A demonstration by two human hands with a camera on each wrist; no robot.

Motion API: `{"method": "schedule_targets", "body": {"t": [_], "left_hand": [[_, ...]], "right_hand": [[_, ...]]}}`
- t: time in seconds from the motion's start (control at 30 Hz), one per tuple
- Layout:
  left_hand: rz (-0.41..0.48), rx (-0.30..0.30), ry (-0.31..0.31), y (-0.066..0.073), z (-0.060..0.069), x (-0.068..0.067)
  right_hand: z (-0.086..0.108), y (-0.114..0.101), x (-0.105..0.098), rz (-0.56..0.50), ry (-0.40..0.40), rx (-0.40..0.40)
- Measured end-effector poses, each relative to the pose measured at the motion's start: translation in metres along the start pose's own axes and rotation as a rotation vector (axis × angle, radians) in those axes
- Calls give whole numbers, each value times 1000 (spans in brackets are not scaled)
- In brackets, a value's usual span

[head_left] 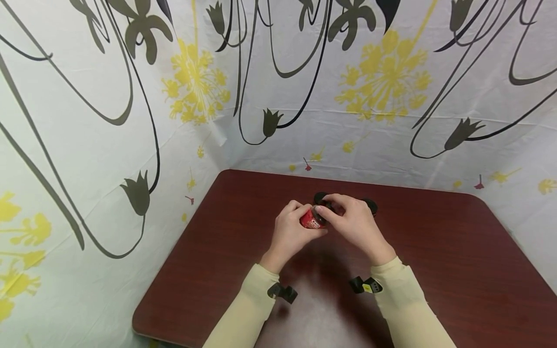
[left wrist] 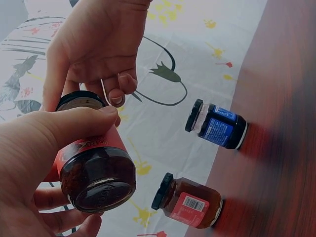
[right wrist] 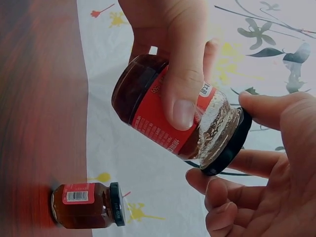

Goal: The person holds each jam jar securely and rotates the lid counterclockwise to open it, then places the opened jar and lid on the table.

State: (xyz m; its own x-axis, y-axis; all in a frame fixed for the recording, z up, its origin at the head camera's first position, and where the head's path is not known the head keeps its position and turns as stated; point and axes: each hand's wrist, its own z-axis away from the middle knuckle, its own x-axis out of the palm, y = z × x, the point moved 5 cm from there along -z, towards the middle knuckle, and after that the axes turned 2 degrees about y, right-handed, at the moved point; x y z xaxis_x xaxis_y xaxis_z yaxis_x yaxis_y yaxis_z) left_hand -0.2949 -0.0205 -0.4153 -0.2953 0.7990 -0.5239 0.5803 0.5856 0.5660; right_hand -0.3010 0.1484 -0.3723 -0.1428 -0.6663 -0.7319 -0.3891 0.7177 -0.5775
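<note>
Above the table, my left hand (head_left: 290, 232) grips a glass jar (right wrist: 148, 111) with a red label and dark contents, its thumb lying along the label. The jar is tilted, and its glass base faces the left wrist view. My right hand (head_left: 357, 227) is at the jar's black lid (right wrist: 231, 145), thumb and fingertips pinching the rim from opposite sides. The lid sits on the jar's mouth; whether it is loose cannot be told. Below the lid, a pale smear coats the glass neck. In the head view, the right hand partly covers the lid.
Two more jars stand upright on the dark red table (head_left: 209, 270) behind the hands. One has a blue label (left wrist: 219, 129), the other a red label with a barcode (left wrist: 191, 207); both have dark lids. A patterned cloth (head_left: 278, 96) hangs along the table's far and left edges.
</note>
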Motion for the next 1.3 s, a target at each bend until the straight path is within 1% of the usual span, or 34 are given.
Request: {"method": "schedule_targets", "body": {"t": [0.57,0.73,0.87,1.0,1.17,1.3], "left_hand": [[7,-6,0,-1,0,-1],[8,-8,1,0,0,-1],[8,-14,2,0,-1,-1],[4,-12,8,1,-1,-1],[-6,-9,14,2,0,0],[-22,6,21,4,1,-1]], "right_hand": [[0,-1,-4,-18,-3,-7],[-1,-1,-7,0,20,33],[-1,-1,-7,57,34,75],[-2,-1,-6,106,24,104],[-2,-2,-6,125,10,125],[-2,-2,-5,139,12,142]]}}
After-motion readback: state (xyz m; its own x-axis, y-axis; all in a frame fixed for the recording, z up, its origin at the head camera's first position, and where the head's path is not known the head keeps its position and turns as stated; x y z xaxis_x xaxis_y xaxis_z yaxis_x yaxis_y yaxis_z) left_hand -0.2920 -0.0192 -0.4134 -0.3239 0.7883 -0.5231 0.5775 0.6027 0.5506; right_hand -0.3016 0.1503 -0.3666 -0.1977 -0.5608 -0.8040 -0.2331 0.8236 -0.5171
